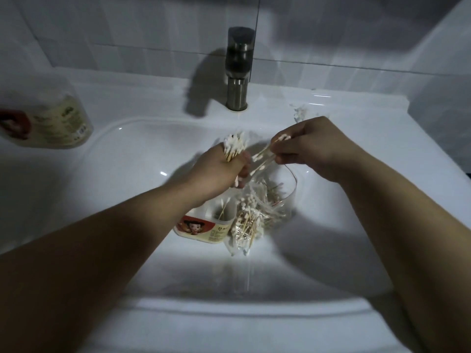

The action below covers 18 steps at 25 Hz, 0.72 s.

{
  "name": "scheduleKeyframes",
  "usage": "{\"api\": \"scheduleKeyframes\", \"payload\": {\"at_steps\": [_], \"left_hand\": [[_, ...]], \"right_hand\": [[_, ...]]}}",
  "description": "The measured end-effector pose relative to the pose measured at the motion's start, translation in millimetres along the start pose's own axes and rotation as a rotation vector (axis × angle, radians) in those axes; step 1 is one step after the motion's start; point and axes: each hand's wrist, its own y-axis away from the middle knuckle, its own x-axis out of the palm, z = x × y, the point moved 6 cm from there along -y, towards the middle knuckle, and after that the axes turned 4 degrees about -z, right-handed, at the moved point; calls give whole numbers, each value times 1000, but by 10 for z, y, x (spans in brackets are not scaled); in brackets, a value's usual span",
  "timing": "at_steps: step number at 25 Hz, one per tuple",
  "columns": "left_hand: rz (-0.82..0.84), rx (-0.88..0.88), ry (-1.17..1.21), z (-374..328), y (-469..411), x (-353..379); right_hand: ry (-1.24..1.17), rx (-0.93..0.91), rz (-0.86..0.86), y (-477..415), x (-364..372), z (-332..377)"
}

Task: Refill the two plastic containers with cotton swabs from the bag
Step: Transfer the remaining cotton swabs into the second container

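My left hand grips an upright bundle of cotton swabs over the sink basin. My right hand pinches a few more cotton swabs, angled toward the left hand. Below them, in the basin, a clear plastic bag lies open with several swabs inside. Beside the bag, on its left, stands a small plastic container with a red cartoon label, open, holding a few swabs. A second labelled container lies on the counter at the far left.
The white sink fills the view. A dark metal tap rises at the back centre. A crumpled clear scrap lies on the rim behind my right hand. Tiled wall stands behind.
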Motion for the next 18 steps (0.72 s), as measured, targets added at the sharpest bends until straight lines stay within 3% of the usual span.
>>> {"api": "scheduleKeyframes", "payload": {"at_steps": [5,8,15,18], "left_hand": [[159,128,32,-60,42,130],[197,120,30,-68,57,173],[81,90,-50,-39,14,81],[65,21,54,-6,5,56]], "right_hand": [[84,13,168,80,267,-43],[69,25,180,86,299,-55],[-172,105,80,16,182,-101],[-155,114,128,23,230,-122]]}}
